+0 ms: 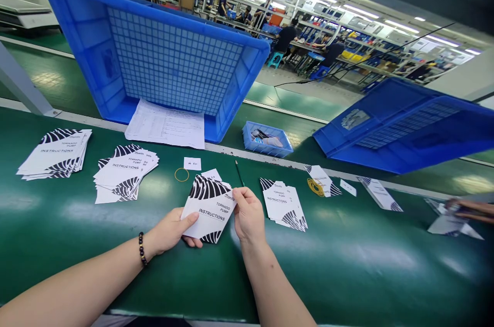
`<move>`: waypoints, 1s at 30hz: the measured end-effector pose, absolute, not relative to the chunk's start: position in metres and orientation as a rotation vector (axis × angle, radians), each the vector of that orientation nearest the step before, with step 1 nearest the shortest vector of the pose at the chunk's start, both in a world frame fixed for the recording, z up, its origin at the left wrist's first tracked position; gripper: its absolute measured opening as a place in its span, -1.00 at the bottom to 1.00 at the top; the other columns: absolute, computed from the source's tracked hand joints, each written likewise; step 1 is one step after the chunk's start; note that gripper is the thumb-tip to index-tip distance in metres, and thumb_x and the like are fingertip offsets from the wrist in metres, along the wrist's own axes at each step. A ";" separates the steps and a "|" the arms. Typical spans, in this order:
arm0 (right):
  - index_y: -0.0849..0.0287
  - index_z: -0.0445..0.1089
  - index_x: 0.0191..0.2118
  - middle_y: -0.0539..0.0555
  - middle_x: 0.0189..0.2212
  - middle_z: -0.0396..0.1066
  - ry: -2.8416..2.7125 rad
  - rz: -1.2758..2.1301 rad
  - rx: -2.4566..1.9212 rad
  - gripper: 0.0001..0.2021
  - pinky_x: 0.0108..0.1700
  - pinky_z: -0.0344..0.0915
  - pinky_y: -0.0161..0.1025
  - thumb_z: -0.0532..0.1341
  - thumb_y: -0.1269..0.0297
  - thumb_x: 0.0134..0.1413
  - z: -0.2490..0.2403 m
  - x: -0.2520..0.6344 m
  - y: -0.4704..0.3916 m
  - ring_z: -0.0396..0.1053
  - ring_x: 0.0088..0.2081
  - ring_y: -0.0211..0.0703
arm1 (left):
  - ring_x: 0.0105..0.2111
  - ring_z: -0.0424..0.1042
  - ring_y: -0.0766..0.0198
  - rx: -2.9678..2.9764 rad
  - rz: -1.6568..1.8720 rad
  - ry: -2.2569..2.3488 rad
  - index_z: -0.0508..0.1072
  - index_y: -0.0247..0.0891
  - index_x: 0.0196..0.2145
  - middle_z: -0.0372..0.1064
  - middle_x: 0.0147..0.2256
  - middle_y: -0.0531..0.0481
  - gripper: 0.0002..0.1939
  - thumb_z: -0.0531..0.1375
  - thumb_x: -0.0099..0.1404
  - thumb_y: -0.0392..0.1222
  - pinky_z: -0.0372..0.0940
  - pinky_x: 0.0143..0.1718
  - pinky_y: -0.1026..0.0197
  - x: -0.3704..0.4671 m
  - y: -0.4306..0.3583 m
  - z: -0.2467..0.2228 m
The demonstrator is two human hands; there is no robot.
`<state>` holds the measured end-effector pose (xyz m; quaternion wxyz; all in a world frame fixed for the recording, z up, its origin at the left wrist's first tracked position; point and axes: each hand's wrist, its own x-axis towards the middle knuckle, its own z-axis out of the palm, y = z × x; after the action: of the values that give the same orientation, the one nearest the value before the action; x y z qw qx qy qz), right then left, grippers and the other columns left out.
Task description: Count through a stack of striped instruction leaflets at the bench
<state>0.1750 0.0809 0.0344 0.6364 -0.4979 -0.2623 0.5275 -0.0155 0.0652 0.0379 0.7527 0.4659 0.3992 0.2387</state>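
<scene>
A stack of instruction booklets (210, 208), white with black zebra stripes, is held up over the green table. My left hand (179, 229) grips its left edge, thumb on the front and fingers behind. At the upper right corner, my right hand (249, 211) pinches the booklets between thumb and fingers. Two piles of matching booklets, a neater pile (56, 154) and a fanned pile (125, 172), lie to the left. Another booklet pile (283, 203) lies just right of my right hand. Behind the held stack are a rubber band (181, 175), a small paper slip (192, 163) and a pencil (240, 173).
A large blue crate (173, 59) stands tilted at the back with a printed sheet (165, 123) at its lower edge. A small blue basket (267, 140), yellow rubber bands (315, 187) and another blue crate (401, 126) are further right. A co-worker's blurred hand (473, 208) handles booklets at far right.
</scene>
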 end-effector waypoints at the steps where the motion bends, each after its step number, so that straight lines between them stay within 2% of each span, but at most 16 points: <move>1: 0.20 0.30 -0.56 -0.09 -0.61 0.25 -0.601 1.203 -1.138 -0.73 -0.47 0.12 -0.37 0.37 0.17 -0.19 0.035 0.175 0.081 0.15 -0.54 -0.35 | -0.52 0.46 0.19 1.017 0.521 0.871 0.35 -0.49 -0.17 0.48 -0.48 -0.25 -0.42 0.08 0.22 0.19 0.33 -0.46 0.23 -0.015 0.065 0.038; 21: 0.19 0.32 -0.48 -0.06 -0.58 0.27 -0.633 1.203 -1.165 -0.76 -0.48 0.16 -0.35 0.35 0.16 -0.17 0.037 0.175 0.081 0.19 -0.54 -0.31 | -0.52 0.47 0.17 1.007 0.534 0.895 0.35 -0.47 -0.18 0.48 -0.50 -0.24 -0.41 0.10 0.18 0.22 0.34 -0.46 0.22 -0.015 0.066 0.039; 25: 0.17 0.38 -0.35 -0.03 -0.47 0.33 -0.658 1.127 -1.166 -0.78 -0.39 0.23 -0.34 0.34 0.20 -0.14 0.037 0.174 0.080 0.27 -0.44 -0.29 | -0.54 0.45 0.18 1.005 0.567 0.931 0.35 -0.46 -0.21 0.47 -0.50 -0.23 -0.40 0.11 0.15 0.24 0.33 -0.48 0.22 -0.014 0.066 0.043; 30: 0.18 0.41 -0.15 0.08 -0.33 0.41 -0.740 1.093 -1.170 -0.66 -0.26 0.31 -0.21 0.31 0.21 -0.11 0.037 0.169 0.076 0.35 -0.30 -0.16 | -0.51 0.45 0.17 1.001 0.637 0.985 0.36 -0.44 -0.25 0.47 -0.49 -0.21 -0.43 0.12 0.15 0.24 0.33 -0.46 0.21 -0.014 0.067 0.043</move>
<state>0.1685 0.0762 0.0373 0.6355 -0.5121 -0.3241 0.4783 -0.0137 0.0673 0.0435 0.7171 0.4525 0.4452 0.2877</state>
